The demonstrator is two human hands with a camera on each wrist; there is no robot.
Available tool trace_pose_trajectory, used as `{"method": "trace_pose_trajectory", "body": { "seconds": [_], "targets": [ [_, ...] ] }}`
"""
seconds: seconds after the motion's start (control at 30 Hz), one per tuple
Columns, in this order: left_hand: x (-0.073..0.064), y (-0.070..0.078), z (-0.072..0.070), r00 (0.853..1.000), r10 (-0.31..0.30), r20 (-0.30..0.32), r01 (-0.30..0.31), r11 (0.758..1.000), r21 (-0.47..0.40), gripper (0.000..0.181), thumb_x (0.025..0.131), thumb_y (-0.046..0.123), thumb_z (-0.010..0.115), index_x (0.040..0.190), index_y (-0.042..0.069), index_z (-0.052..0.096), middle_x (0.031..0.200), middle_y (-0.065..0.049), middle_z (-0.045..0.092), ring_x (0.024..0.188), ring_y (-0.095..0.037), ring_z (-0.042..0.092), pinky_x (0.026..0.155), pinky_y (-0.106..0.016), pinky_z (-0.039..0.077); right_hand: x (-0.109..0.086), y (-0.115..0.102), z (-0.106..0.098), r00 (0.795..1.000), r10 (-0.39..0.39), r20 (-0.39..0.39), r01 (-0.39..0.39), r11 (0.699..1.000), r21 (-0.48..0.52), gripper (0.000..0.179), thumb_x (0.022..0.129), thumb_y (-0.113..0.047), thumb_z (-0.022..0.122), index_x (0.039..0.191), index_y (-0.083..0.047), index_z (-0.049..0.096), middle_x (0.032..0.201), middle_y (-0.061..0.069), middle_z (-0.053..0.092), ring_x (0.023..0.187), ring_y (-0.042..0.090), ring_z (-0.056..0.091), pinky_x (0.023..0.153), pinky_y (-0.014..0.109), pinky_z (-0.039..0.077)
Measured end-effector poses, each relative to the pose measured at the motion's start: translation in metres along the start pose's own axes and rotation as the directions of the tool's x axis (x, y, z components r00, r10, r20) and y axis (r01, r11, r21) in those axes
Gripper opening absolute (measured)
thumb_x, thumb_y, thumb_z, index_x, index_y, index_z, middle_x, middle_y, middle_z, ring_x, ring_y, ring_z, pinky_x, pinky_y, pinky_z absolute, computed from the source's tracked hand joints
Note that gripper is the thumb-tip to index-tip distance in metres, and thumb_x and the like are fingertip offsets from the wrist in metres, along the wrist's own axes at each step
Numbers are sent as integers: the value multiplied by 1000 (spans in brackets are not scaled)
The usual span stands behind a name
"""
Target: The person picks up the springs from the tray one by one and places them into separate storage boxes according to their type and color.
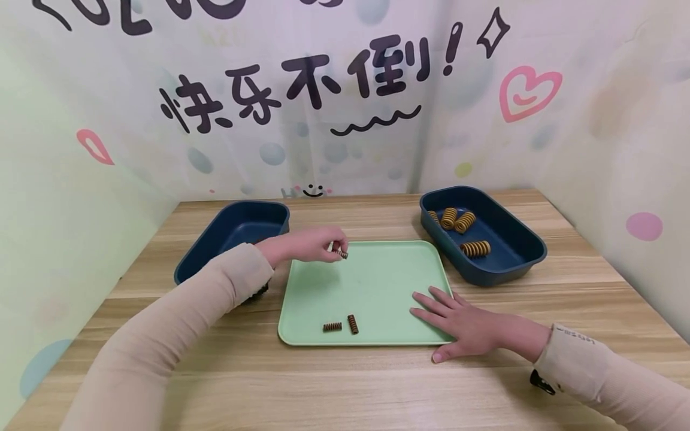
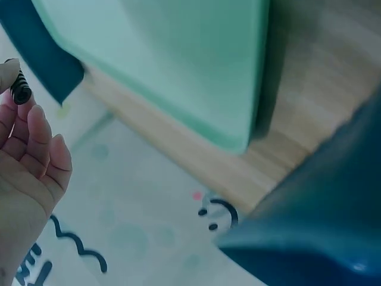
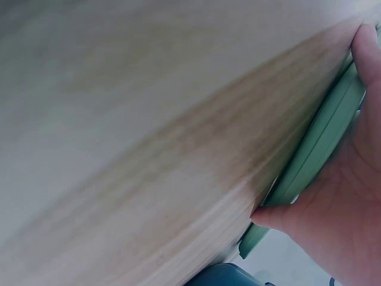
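Observation:
My left hand (image 1: 312,244) pinches a small dark coil spring (image 1: 341,254) between thumb and fingers, above the upper left part of a pale green tray (image 1: 388,281). The left wrist view shows the same spring (image 2: 21,89) between the fingertips. Two more small brown springs lie near the tray's front edge: one sideways (image 1: 332,327), the other (image 1: 353,324) pointing away from me. My right hand (image 1: 469,326) rests with spread fingers over the tray's front right corner. Its thumb touches the wooden table (image 1: 377,389) just outside the rim.
At the left stands a dark blue bin (image 1: 207,251), partly hidden behind my left arm. Another blue bin (image 1: 512,263) at the right holds several larger gold springs (image 1: 475,248). A printed cloth (image 1: 345,161) hangs behind the table.

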State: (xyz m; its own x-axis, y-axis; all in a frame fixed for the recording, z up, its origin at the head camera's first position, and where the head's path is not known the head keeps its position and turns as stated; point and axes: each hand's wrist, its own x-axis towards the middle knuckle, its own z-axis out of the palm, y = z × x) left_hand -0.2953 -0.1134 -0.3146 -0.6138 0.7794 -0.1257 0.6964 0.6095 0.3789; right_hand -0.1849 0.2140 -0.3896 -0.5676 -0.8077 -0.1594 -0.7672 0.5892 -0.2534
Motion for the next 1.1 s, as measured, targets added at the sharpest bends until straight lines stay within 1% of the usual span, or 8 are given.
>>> {"method": "trace_pose_trajectory", "body": {
  "seconds": [0.13, 0.37, 0.53, 0.67, 0.83, 0.93, 1.03, 1.1],
  "targets": [
    [-9, -5, -12, 999, -11, -42, 10, 999, -32, 5, 89, 10, 57, 93, 9, 60, 88, -2, 55, 76, -15, 46, 68, -27, 40, 0, 0, 0, 1000, 0, -4, 0, 1000, -1, 77, 86, -57, 48, 144, -11, 28, 152, 15, 12, 133, 49, 10, 94, 70, 17],
    [-20, -18, -26, 990, -53, -130, 57, 998, 26, 8, 89, 11, 58, 96, 10, 60, 88, -2, 57, 72, -15, 46, 67, -27, 41, -1, 0, 0, 1000, 0, -9, 0, 1000, -5, 77, 86, -57, 48, 144, -11, 28, 152, 14, 12, 133, 49, 10, 94, 70, 18],
    [-30, -30, -35, 981, -68, -181, 70, 998, 5, 10, 87, 11, 61, 96, 7, 62, 89, -4, 59, 74, -17, 49, 68, -29, 43, -1, 1, 1, 1000, -6, -13, 6, 1000, -3, 77, 86, -56, 49, 144, -10, 28, 152, 15, 12, 133, 50, 10, 94, 70, 17],
    [-37, -46, -41, 976, -84, -201, 81, 996, -24, 13, 86, 11, 62, 98, 5, 61, 90, -6, 60, 75, -18, 49, 69, -30, 44, -1, 1, 1, 1000, -10, -18, 10, 1000, -5, 77, 86, -56, 49, 144, -10, 28, 151, 15, 12, 132, 50, 10, 94, 70, 18],
    [-47, -66, -46, 968, -115, -222, 97, 991, -89, 13, 87, 8, 62, 98, 2, 60, 85, -7, 59, 73, -19, 48, 71, -32, 43, -1, 2, 1, 1000, -9, -18, 9, 1000, -4, 77, 86, -56, 48, 144, -11, 28, 152, 15, 12, 133, 50, 11, 93, 70, 18],
    [-53, -76, -46, 959, -151, -241, 123, 984, -127, 12, 87, 7, 61, 97, 0, 61, 84, -8, 58, 74, -20, 47, 71, -31, 42, -1, 1, 1, 1000, -9, -15, 9, 1000, -5, 77, 86, -57, 48, 144, -11, 27, 152, 15, 12, 133, 50, 10, 94, 70, 18],
    [-58, -88, -45, 949, -183, -256, 153, 979, -134, 12, 87, 7, 61, 96, -1, 60, 83, -9, 57, 74, -20, 47, 71, -31, 42, 0, 1, 1, 1000, -9, -10, 9, 1000, 1, 77, 86, -56, 48, 144, -11, 27, 152, 15, 11, 133, 50, 10, 94, 71, 17],
    [-61, -95, -45, 946, -199, -255, 169, 977, -133, 13, 87, 8, 61, 95, -1, 60, 82, -9, 57, 75, -20, 48, 71, -30, 42, 0, 1, 1, 1000, -9, -8, 9, 1000, 8, 77, 87, -56, 48, 144, -11, 27, 152, 14, 11, 133, 50, 9, 94, 71, 16]
  ]
}}
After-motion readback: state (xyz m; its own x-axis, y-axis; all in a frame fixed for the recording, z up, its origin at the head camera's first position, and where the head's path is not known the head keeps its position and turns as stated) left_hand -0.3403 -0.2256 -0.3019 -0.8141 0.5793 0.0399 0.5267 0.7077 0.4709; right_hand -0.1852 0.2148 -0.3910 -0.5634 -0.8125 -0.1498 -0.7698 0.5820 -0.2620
